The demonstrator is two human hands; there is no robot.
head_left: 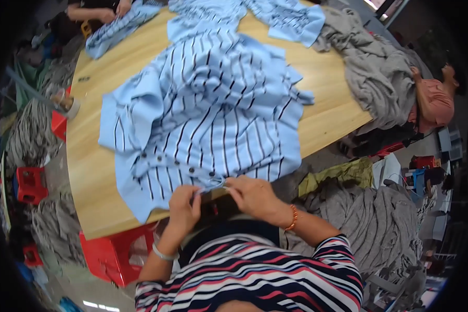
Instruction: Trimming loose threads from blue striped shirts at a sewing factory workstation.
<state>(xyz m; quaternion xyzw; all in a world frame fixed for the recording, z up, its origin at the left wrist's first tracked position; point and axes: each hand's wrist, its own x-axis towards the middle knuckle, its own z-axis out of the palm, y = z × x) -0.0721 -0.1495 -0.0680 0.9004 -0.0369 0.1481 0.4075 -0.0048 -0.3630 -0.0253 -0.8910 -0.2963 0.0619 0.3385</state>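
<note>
1. A grey cloth heap (377, 73) lies on the right side of the wooden worktop (88, 166), drooping over its edge.
2. A person in a pink top (436, 106) is beside that heap.
3. A red stool (106, 255) stands by the worktop's near left corner; a smaller-looking red stool (36, 177) stands farther left.
4. A grey cloth pile (364, 223) fills the lower right, olive-yellow cloth (335, 177) just beyond.

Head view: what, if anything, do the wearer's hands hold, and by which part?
The left hand and right hand pinch the striped blue buttoned garment by its near edge.
</note>
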